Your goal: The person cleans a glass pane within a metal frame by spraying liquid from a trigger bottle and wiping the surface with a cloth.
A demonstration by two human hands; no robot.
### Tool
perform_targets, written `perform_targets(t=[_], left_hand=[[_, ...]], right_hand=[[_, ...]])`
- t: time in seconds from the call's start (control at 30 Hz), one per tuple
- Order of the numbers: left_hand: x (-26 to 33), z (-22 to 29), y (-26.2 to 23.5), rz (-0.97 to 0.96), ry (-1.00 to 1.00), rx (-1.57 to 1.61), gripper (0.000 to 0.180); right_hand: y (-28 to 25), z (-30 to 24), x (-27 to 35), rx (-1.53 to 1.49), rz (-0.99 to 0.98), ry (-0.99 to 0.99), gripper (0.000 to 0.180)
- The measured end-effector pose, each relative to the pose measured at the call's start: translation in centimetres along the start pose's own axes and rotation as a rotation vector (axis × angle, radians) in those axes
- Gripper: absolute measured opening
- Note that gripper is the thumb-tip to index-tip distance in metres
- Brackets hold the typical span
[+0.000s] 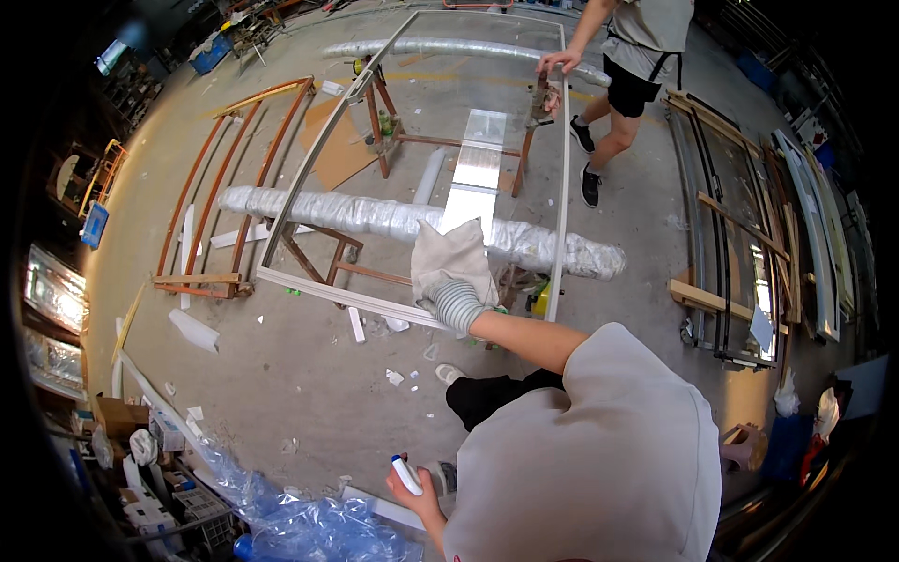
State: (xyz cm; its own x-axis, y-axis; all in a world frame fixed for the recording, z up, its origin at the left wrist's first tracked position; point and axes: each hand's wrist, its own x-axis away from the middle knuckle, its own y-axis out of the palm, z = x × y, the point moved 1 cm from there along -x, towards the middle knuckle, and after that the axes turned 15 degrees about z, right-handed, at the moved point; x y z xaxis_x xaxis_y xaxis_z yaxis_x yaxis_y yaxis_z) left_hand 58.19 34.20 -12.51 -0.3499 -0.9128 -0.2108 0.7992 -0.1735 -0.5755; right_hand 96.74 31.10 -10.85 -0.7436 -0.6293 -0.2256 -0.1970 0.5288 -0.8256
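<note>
In your head view, a big framed glass pane [431,122] lies flat in front of you, over two long rolls [356,215] in shiny silver wrap. The glass looks clear, so you see the floor [309,375] through it, and its thin frame [565,178] is pale grey. Your right hand [457,304], in a striped glove, lies on a beige cloth [457,255] at the near edge; you cannot tell if it pinches or just presses. Your left hand [423,496] curls around a white bottle [406,475] with a blue cap, well apart from the glass.

Count one pane, one cloth, one bottle, two rolls and one helper [651,28], with one hand [560,62] on the frame and two black shoes [590,185].

The top edge cuts off the helper's head. Your cloth and glove hide part of the near edge. The bright strip [473,169] is hard to make out: maybe a shine, maybe something underneath.
</note>
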Motion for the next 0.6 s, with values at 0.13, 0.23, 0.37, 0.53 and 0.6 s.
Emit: perform_targets(t=[0.13, 0.23, 0.37, 0.53, 0.6], left_hand=[[-3.9, -0.4, -0.4, -0.018, -0.116, 0.043, 0.038], [-7.4, -1.4, -1.2, -0.028, -0.104, -0.042, 0.037], [-13.7, -2.3, -1.7, -0.011, -0.024, -0.073, 0.04], [-21.8, -3.7, -0.8, -0.042, 0.044, -0.036, 0.041], [-24.6, -4.7, -0.5, -0.075, 0.077, -0.03, 0.042]], right_hand=[[4.7, -1.7, -4.2, 0.013, 0.026, 0.013, 0.024], [6.5, -4.7, -7.6, -0.028, 0.089, -0.089, 0.022], [10.8, -7.0, -12.4, 0.019, 0.065, -0.059, 0.017], [12.5, -7.8, -13.7, -0.003, 0.047, -0.006, 0.018], [11.9, -8.6, -13.8, -0.006, 0.102, -0.097, 0.02]])
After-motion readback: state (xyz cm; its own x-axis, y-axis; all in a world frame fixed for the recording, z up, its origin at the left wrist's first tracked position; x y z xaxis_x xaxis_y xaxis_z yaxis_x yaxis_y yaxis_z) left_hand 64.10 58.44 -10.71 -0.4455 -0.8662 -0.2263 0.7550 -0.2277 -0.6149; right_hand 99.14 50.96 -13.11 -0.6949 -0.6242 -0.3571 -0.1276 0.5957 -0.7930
